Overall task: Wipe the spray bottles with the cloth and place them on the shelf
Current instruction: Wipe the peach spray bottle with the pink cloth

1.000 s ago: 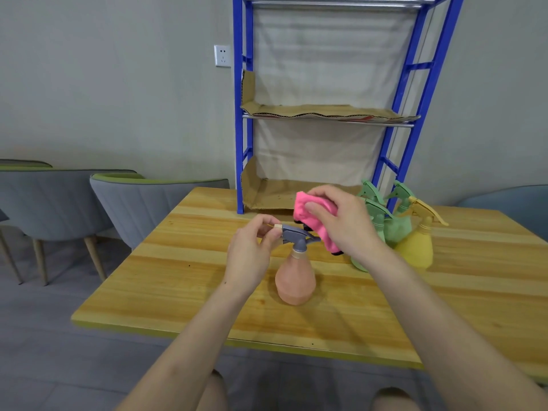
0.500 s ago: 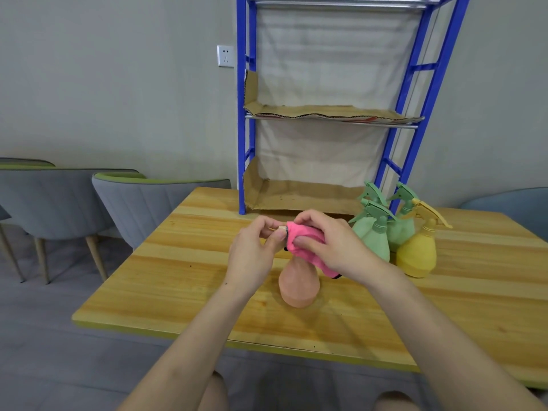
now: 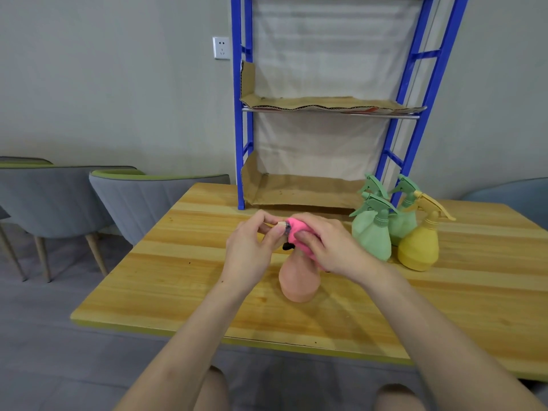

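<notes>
1. The peach bottle (image 3: 298, 281) stands upright on the worktop (image 3: 178, 280). Its long axis is vertical, and its spray head at the top is mostly hidden between the two hands.
2. The left grip (image 3: 252, 252) reaches in from the left of the peach bottle and pinches the nozzle tip between thumb and fingers, which seems to steady the head.
3. The right grip (image 3: 336, 252) reaches in from the right of the peach bottle. Its fingers are curled round the pink cloth (image 3: 296, 232), which is pressed over the spray head.
4. The part being wiped therefore lies directly under the right grip. The round body below is bare, so the cloth would probably need to travel down along the bottle's axis.
5. The shelf (image 3: 326, 106) rises behind the peach bottle, straight ahead. Its cardboard-lined levels hold no bottles, and neither hand looks clearly nearer to it.
6. The green bottles (image 3: 370, 235) and a yellow bottle (image 3: 418, 247) stand to the right of the peach bottle, near the right wrist. A wide sweep of that arm could knock them.
</notes>
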Action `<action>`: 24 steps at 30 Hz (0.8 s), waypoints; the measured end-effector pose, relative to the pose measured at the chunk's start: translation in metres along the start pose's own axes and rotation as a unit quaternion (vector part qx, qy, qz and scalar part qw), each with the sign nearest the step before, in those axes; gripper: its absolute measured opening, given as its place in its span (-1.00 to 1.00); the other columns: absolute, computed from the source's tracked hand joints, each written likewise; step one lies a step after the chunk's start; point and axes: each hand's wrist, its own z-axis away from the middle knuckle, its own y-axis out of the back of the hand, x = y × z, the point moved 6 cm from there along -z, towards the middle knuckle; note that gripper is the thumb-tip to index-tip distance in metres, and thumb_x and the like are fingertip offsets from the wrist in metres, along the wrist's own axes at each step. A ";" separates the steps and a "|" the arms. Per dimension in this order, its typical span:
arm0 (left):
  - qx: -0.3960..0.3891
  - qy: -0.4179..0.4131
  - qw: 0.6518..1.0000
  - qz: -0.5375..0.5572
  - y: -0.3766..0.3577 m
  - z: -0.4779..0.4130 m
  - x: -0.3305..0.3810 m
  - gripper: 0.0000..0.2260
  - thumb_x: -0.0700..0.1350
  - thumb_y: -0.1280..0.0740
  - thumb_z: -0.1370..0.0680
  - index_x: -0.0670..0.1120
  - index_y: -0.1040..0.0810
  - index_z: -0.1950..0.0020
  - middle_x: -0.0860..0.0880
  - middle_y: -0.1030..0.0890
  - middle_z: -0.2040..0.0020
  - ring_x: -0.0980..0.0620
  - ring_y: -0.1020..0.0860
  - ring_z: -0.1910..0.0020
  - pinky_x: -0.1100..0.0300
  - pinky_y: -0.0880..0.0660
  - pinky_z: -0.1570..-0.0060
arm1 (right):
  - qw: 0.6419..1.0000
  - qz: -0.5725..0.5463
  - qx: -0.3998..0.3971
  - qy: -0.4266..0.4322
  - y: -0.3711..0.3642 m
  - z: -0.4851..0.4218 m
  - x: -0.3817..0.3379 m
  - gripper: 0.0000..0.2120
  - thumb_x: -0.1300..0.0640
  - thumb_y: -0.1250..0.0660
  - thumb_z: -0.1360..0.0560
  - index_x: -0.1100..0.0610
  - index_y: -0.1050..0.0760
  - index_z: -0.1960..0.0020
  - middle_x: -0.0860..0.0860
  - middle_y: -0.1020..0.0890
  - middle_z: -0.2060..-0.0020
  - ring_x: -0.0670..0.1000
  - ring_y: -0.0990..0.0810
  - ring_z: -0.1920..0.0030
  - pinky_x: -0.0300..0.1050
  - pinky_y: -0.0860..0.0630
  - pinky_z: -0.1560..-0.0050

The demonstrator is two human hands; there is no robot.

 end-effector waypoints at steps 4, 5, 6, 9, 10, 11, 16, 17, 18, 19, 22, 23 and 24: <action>0.006 -0.003 1.000 -0.001 -0.001 0.002 0.001 -0.86 0.22 -0.30 -0.57 0.20 -0.55 0.04 0.18 -0.62 0.18 0.06 -0.60 -0.02 -0.20 -0.53 -0.13 | 1.000 0.017 -0.006 0.008 -0.003 0.002 0.001 -0.70 0.15 -0.42 -0.61 0.09 -0.53 -0.32 -0.08 -0.67 -0.12 -0.10 -0.58 -0.07 -0.25 -0.43 -0.06; 0.005 -0.002 1.000 0.004 -0.001 0.003 0.002 -0.85 0.22 -0.29 -0.56 0.18 -0.55 0.04 0.18 -0.63 0.18 0.05 -0.60 -0.02 -0.20 -0.53 -0.14 | 1.000 0.026 0.014 0.008 -0.005 0.003 0.000 -0.71 0.12 -0.45 -0.59 0.09 -0.53 -0.29 -0.08 -0.66 -0.09 -0.12 -0.56 -0.04 -0.25 -0.40 -0.04; 0.005 -0.001 1.000 0.008 -0.002 0.003 0.003 -0.84 0.21 -0.28 -0.56 0.17 -0.55 0.04 0.18 -0.63 0.17 0.05 -0.60 -0.03 -0.21 -0.53 -0.14 | 0.999 0.035 0.035 0.009 -0.008 0.004 -0.001 -0.72 0.10 -0.47 -0.58 0.09 -0.54 -0.26 -0.08 -0.66 -0.07 -0.11 -0.55 -0.03 -0.27 -0.37 -0.02; 0.002 -0.005 1.000 0.016 -0.003 0.005 0.005 -0.89 0.14 -0.32 -0.60 0.13 -0.56 0.02 0.26 -0.63 0.14 0.06 -0.61 -0.02 -0.19 -0.53 -0.14 | 0.995 0.071 0.075 0.002 -0.014 0.009 -0.003 -0.71 0.04 -0.46 -0.58 0.10 -0.54 -0.26 -0.05 -0.66 -0.09 -0.02 -0.57 -0.07 -0.23 -0.38 -0.05; 0.002 -0.005 1.000 0.019 -0.003 0.005 0.005 -0.91 0.10 -0.34 -0.62 0.13 -0.56 0.02 0.27 -0.63 0.13 0.07 -0.61 -0.02 -0.19 -0.54 -0.14 | 0.994 0.080 0.078 -0.004 -0.015 0.010 -0.003 -0.71 0.04 -0.44 -0.59 0.10 -0.53 -0.27 -0.04 -0.65 -0.10 0.01 -0.58 -0.09 -0.18 -0.41 -0.07; 0.000 -0.005 1.000 0.020 -0.003 0.005 0.004 -0.93 0.08 -0.35 -0.63 0.12 -0.56 0.02 0.26 -0.63 0.14 0.07 -0.61 -0.02 -0.18 -0.54 -0.13 | 0.993 0.085 0.076 -0.005 -0.016 0.011 -0.004 -0.71 0.05 -0.43 -0.60 0.10 -0.53 -0.28 -0.02 -0.65 -0.12 0.04 -0.58 -0.10 -0.12 -0.45 -0.09; -0.006 -0.006 1.000 0.010 0.000 0.003 0.001 -0.92 0.11 -0.35 -0.62 0.16 -0.55 0.05 0.27 -0.61 0.15 0.09 -0.59 0.00 -0.17 -0.54 -0.13 | 0.995 0.091 0.026 0.015 -0.013 0.007 -0.002 -0.68 0.16 -0.37 -0.61 0.15 -0.48 -0.35 0.04 -0.62 -0.18 0.07 -0.56 -0.16 -0.14 -0.39 -0.15; -0.006 -0.007 1.000 0.011 0.000 0.003 0.002 -0.91 0.13 -0.34 -0.61 0.16 -0.54 0.06 0.27 -0.61 0.15 0.09 -0.59 0.00 -0.17 -0.54 -0.13 | 0.995 0.094 0.029 0.017 -0.014 0.007 -0.002 -0.67 0.17 -0.37 -0.60 0.16 -0.48 -0.35 0.05 -0.61 -0.18 0.07 -0.56 -0.16 -0.13 -0.40 -0.16; -0.005 -0.008 1.000 0.011 0.000 0.004 0.004 -0.89 0.15 -0.33 -0.60 0.16 -0.54 0.06 0.25 -0.61 0.15 0.09 -0.59 0.00 -0.17 -0.54 -0.13 | 0.995 0.096 0.036 0.017 -0.014 0.009 -0.002 -0.67 0.17 -0.38 -0.60 0.16 -0.48 -0.35 0.04 -0.61 -0.17 0.07 -0.55 -0.16 -0.13 -0.42 -0.18; -0.004 -0.009 1.000 0.012 0.000 0.004 0.005 -0.89 0.15 -0.33 -0.59 0.15 -0.53 0.06 0.25 -0.61 0.15 0.10 -0.59 0.01 -0.16 -0.54 -0.13 | 0.994 0.097 0.045 0.017 -0.015 0.010 -0.003 -0.67 0.17 -0.39 -0.59 0.16 -0.49 -0.34 0.04 -0.61 -0.16 0.06 -0.55 -0.15 -0.13 -0.42 -0.18; -0.009 -0.004 1.000 0.016 -0.002 0.004 0.007 -0.91 0.06 -0.36 -0.63 0.12 -0.53 0.06 0.26 -0.61 0.15 0.15 -0.59 0.06 -0.11 -0.55 -0.10 | 0.992 0.105 0.071 0.015 -0.015 0.014 -0.003 -0.67 0.12 -0.41 -0.60 0.15 -0.49 -0.33 0.02 -0.62 -0.15 0.05 -0.56 -0.14 -0.16 -0.41 -0.18; -0.010 -0.003 1.000 0.015 -0.002 0.003 0.007 -0.91 0.04 -0.37 -0.64 0.12 -0.53 0.06 0.25 -0.62 0.15 0.15 -0.60 0.07 -0.09 -0.56 -0.10 | 0.991 0.106 0.079 0.013 -0.015 0.014 -0.002 -0.67 0.11 -0.42 -0.60 0.14 -0.50 -0.32 0.02 -0.62 -0.14 0.05 -0.57 -0.13 -0.14 -0.43 -0.17; -0.010 -0.001 1.000 0.015 -0.002 0.003 0.007 -0.91 0.04 -0.37 -0.64 0.11 -0.53 0.06 0.24 -0.62 0.15 0.15 -0.60 0.08 -0.09 -0.56 -0.10 | 0.991 0.106 0.086 0.013 -0.015 0.014 -0.002 -0.68 0.10 -0.41 -0.60 0.14 -0.50 -0.32 0.02 -0.62 -0.13 0.05 -0.58 -0.12 -0.12 -0.46 -0.16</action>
